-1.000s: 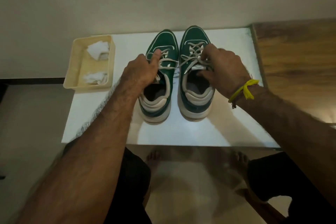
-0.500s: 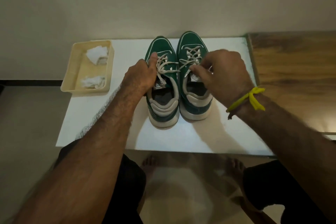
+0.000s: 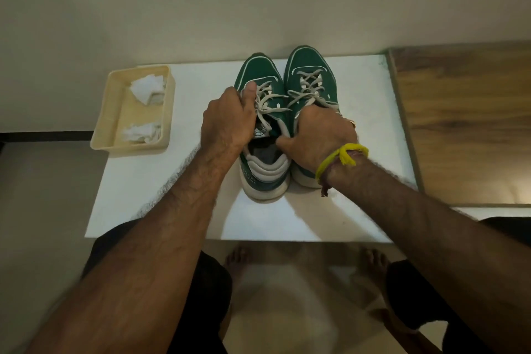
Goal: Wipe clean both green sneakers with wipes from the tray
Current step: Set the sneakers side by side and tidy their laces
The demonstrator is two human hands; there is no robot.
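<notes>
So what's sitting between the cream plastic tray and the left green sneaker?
Bare white tabletop nearest the cream plastic tray; beside the left green sneaker, the left hand gripping its side, in the head view.

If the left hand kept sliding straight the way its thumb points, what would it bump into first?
Probably the toe of the left sneaker, which the left hand already grips by its side. Past the toe comes the wall, though depth is hard to judge.

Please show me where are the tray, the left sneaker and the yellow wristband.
tray (image 3: 101, 135), head view, near left rim.
left sneaker (image 3: 258, 70), head view, green toe.
yellow wristband (image 3: 346, 152), head view, its knot.
</notes>
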